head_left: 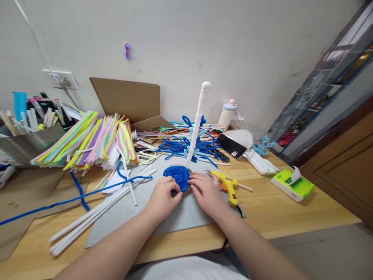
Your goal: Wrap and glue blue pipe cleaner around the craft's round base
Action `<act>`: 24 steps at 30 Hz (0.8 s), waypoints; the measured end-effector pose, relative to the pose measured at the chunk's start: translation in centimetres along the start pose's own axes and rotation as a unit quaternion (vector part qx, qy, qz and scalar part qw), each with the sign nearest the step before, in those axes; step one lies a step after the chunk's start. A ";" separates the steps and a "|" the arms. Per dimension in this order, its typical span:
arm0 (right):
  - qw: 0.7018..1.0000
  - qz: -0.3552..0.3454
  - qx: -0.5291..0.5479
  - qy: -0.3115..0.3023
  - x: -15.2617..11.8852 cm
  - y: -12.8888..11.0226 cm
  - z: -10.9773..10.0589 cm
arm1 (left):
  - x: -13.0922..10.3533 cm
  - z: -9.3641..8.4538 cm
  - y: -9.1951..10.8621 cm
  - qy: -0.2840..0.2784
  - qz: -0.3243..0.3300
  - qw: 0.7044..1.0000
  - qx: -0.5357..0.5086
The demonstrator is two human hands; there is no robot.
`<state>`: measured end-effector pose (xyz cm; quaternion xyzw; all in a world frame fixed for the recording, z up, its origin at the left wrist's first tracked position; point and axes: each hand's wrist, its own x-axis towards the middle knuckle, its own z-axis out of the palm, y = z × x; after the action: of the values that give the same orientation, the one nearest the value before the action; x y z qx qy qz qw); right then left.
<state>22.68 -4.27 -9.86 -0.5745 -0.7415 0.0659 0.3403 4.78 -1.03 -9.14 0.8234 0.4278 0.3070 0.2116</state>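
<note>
Blue coiled disc point(178, 175) with a white stem point(197, 120), pointing up and leaning slightly right, is being held over the grey mat point(122, 217). Its edge is being gripped by the left hand's point(163, 194) curled fingers and touched by the right hand's point(205, 190) bent fingers.

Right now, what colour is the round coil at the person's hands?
The coil is bright blue; it shows best in the head view.

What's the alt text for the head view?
Two bare hands, left and right, touch a coiled blue disc on a grey mat. A white fuzzy stalk rises behind it; a yellow glue gun lies right, bundled pastel pipe cleaners left.
</note>
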 end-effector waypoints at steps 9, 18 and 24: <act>0.998 0.062 0.022 0.020 0.4 -0.3 0.6 | -0.2 -0.2 -0.1 -0.018 0.024 1.000 0.009; 0.998 0.051 -0.009 0.021 0.3 -0.7 0.6 | -0.2 -0.3 -0.1 -0.016 0.036 0.999 0.021; 0.998 0.053 -0.029 0.027 0.3 -1.1 0.5 | -0.4 -0.4 -0.2 -0.019 0.053 0.997 0.050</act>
<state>21.40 -4.20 -9.57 -0.6241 -0.7021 0.0466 0.3398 4.22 -1.23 -9.16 0.8599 0.3944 0.2806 0.1619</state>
